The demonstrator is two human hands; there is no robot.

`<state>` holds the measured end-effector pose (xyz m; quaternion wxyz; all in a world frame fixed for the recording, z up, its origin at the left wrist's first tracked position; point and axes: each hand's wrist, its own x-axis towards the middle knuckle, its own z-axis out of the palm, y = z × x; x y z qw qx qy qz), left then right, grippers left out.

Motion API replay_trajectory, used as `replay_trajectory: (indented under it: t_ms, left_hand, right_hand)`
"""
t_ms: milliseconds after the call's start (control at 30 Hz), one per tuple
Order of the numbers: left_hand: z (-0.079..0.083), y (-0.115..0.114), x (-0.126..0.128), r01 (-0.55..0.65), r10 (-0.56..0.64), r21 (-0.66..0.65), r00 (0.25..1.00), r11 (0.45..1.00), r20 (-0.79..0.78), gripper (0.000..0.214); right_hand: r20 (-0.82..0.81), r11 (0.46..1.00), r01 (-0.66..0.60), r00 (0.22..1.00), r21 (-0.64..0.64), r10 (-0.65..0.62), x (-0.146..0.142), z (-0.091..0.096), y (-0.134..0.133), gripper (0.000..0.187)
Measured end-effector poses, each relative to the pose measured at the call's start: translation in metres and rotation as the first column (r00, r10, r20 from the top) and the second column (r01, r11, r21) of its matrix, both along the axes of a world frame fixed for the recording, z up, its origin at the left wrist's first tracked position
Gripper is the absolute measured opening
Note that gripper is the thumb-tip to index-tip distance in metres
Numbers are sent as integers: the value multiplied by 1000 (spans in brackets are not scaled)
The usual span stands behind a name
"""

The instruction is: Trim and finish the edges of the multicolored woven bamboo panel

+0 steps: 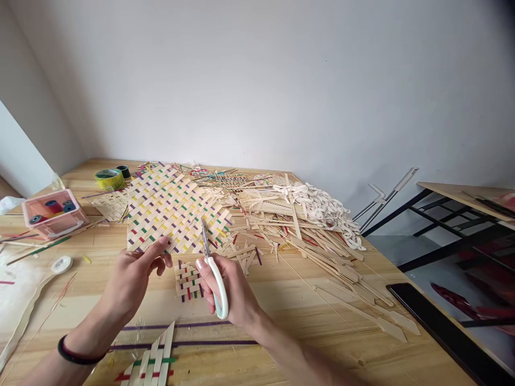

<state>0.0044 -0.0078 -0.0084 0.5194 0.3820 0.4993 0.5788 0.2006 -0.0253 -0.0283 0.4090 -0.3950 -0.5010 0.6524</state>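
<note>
My right hand [231, 284] grips a pair of scissors [219, 284] by their white handles. Their metal blades point away from me and overlap the lower right part of a large woven sheet [173, 209] in this view. That sheet is made of pale flat strips crossed with purple, green, yellow and red ones. At its near left edge is my left hand [131, 276], fingers loosely bent and apart, with nothing visible in them. Between the hands lies a small woven piece [189, 281], partly hidden by my right hand. Another partly woven piece [151, 359] sits closest to me.
Pale strips [333, 257] and a heap of white cord [322, 206] cover the right side. On the left are a pink box [56, 214] holding spools, yellow tape [109, 179] and a white ribbon roll [62, 264]. A black phone-like slab [438, 327] lies along the right edge.
</note>
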Motion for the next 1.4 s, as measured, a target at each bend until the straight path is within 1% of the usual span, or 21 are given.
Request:
replay_trajectory:
  t_ms: [233, 300, 567, 733, 867, 1067, 1167, 1300, 1400]
  left_hand:
    - [-1, 0, 1, 2, -2, -4, 1000, 1000, -2, 42]
    - [-2, 0, 0, 4, -4, 0, 1000, 1000, -9, 41]
    - [-2, -1, -1, 8, -7, 18, 998, 1000, -57, 43]
    - [-4, -2, -1, 19, -17, 28, 997, 999, -73, 43]
    - [-7, -3, 1, 49, -42, 57, 993, 997, -111, 42]
    - [-6, -3, 2, 43, -38, 48, 994, 998, -102, 42]
    - [-5, -3, 3, 43, -38, 47, 994, 998, -99, 42]
    - [-3, -3, 4, 36, -32, 50, 996, 998, -84, 42]
    - [-2, -3, 5, 29, -26, 45, 997, 999, -71, 40]
  right_hand:
    - [61, 999, 29, 998, 37, -31, 2, 1, 5, 51]
    - [69, 999, 36, 997, 23, -38, 2, 1, 7, 50]
    - [-70, 998, 14, 997, -58, -18, 3, 1, 12, 49]
    - [-107, 995, 25, 994, -92, -35, 3, -1, 14, 47]
    - [-128, 996, 11, 991, -85, -22, 4, -1, 14, 47]
    - [-148, 994, 16, 988, -108, -32, 2, -2, 13, 48]
    - [-133, 995, 14, 991, -94, -27, 2, -3, 14, 48]
    - [-73, 998, 16, 997, -59, -20, 2, -1, 14, 52]
    - [-58, 998, 19, 998, -56, -22, 2, 1, 13, 55]
